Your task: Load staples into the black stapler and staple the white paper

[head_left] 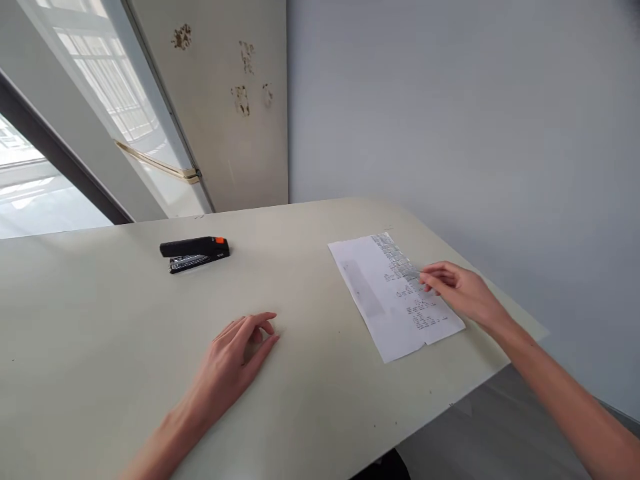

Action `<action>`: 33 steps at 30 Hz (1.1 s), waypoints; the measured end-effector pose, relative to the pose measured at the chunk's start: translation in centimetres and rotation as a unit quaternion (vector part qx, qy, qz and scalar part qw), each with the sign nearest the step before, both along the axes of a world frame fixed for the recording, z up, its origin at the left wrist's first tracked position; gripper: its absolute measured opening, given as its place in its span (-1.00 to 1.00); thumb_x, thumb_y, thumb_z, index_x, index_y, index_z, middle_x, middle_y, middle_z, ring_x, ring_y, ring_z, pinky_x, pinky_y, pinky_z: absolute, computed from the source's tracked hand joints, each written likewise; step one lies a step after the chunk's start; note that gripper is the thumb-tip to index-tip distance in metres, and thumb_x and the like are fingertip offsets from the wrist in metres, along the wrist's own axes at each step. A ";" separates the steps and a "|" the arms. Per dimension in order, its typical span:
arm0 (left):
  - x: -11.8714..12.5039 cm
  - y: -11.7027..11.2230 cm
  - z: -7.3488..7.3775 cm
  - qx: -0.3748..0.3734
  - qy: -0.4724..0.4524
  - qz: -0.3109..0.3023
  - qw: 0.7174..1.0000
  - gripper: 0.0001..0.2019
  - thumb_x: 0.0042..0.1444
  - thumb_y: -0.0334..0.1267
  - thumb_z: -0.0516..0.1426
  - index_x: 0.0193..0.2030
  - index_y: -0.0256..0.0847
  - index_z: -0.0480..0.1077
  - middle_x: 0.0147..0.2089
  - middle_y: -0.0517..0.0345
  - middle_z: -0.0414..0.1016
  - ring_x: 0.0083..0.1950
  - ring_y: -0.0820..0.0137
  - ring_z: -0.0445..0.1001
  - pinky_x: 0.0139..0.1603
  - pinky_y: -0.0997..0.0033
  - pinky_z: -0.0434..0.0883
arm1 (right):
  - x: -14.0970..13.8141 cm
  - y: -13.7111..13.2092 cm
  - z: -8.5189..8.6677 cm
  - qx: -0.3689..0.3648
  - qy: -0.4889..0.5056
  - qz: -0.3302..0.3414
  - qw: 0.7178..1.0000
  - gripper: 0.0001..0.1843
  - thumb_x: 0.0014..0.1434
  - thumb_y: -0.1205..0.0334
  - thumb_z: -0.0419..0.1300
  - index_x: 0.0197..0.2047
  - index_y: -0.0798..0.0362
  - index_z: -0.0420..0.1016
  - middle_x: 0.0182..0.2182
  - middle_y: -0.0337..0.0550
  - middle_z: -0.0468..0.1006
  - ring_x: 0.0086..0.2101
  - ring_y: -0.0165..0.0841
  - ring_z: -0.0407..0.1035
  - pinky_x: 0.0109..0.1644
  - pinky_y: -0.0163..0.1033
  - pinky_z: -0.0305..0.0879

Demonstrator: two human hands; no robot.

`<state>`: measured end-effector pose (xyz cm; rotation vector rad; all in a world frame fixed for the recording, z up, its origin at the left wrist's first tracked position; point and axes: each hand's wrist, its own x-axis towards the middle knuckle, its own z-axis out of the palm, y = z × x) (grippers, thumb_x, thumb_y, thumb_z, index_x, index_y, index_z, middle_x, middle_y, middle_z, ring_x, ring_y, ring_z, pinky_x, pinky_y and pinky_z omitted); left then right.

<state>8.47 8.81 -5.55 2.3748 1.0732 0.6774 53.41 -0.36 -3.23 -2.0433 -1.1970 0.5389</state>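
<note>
My right hand [453, 285] is closed in a pinch over the right edge of a printed sheet of paper [367, 290]. Between its thumb and forefinger is a thin silvery strip [413, 272] that looks like a strip of staples. More silvery strips [393, 252] lie in a row along the sheet's upper right edge. My left hand [237, 353] rests on the table with fingers curved, thumb apart, and nothing in it. Beyond it, a black stapler [195, 252] with an orange button lies on its base, its front pointing left.
The pale table [300, 400] has a rounded far right corner and a front edge running diagonally at lower right. A grey wall [450, 120] stands along its right side. A white cabinet [240, 147] with a long handle and worn patches is behind it.
</note>
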 end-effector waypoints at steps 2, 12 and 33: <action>0.0 0.2 0.0 0.003 0.005 -0.004 1.000 -0.72 0.47 -0.02 0.04 0.16 -0.02 0.43 -0.11 0.18 0.60 -0.22 0.38 0.54 -0.12 0.38 0.51 | 3.5 -1.1 -1.3 0.003 -0.052 -0.056 0.997 -0.50 0.18 -0.29 0.28 -0.13 -0.02 0.61 -0.20 0.00 0.74 -0.23 -0.09 0.63 -0.08 -0.01 0.48; 0.0 0.2 0.4 0.011 0.010 0.005 1.000 -0.71 0.47 0.02 0.05 0.07 -0.03 0.50 -0.22 0.19 0.55 -0.29 0.39 0.53 -0.25 0.45 0.48 | 4.9 -4.3 -4.8 0.018 -0.186 -0.115 0.976 -0.44 0.29 -0.28 0.13 0.06 -0.01 0.55 -0.16 0.03 0.74 -0.29 -0.08 0.62 -0.17 -0.02 0.47; -0.2 0.6 -0.1 0.015 0.026 -0.033 0.999 -0.76 0.47 -0.06 0.05 0.00 -0.02 0.52 -0.06 0.12 0.60 -0.20 0.33 0.54 -0.25 0.43 0.46 | -2.8 -8.3 -6.6 0.029 -0.229 -0.057 0.971 -0.42 0.50 -0.16 -0.08 0.45 -0.20 0.30 0.45 -0.09 0.33 0.40 0.05 0.21 0.40 0.33 0.22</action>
